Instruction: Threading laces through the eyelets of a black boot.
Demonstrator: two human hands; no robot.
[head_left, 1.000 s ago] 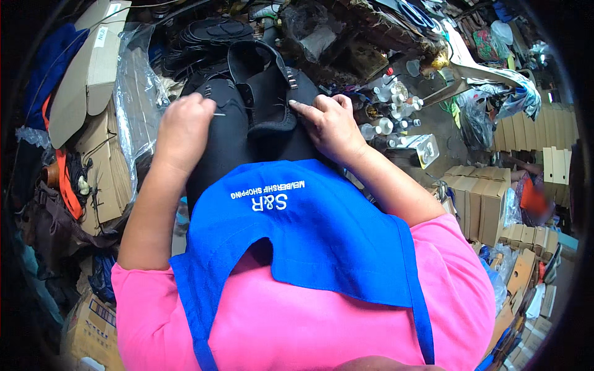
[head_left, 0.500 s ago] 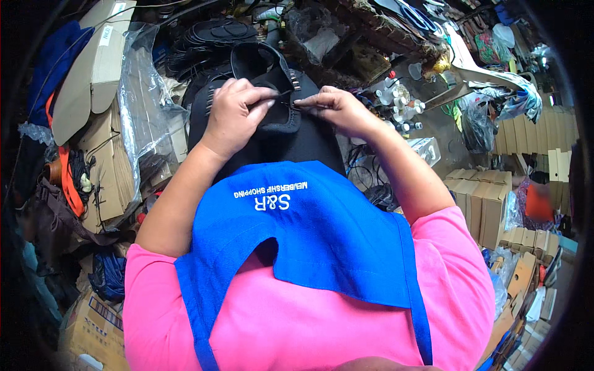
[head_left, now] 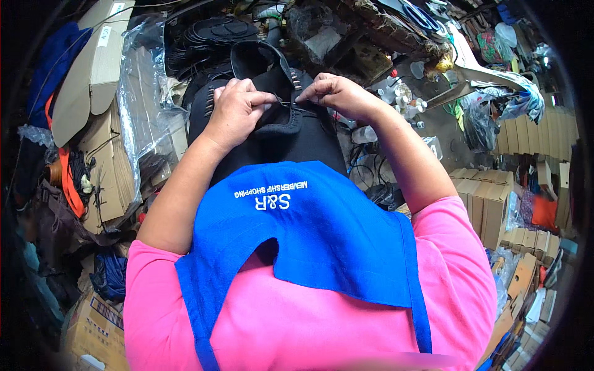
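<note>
Over my lap lies a black piece that looks like a shoe upper (head_left: 281,129), with curved openings and a row of light stitches or pegs along its right edge. From the left, my left hand (head_left: 235,112) pinches at its middle, thumb and forefinger closed by the opening. Just opposite, my right hand (head_left: 331,96) has its fingertips closed on the stitched right edge. A small gap separates the two pinches, and a thin dark strand or edge seems to run between them. Whether either hand also holds a thread or needle is too small to tell.
A blue apron (head_left: 297,235) covers my lap. Black cut pieces (head_left: 213,37) are heaped beyond the work. Clear plastic sheeting (head_left: 145,111) and cardboard (head_left: 102,167) stand at the left. Small bottles (head_left: 402,99) are beyond my right forearm, with stacked brown boxes (head_left: 486,201) further right.
My right hand has lifted and tilted, its fingers now more bent and pointing down at the edge. The left pinch has shifted slightly. The black piece stays about where it was.
</note>
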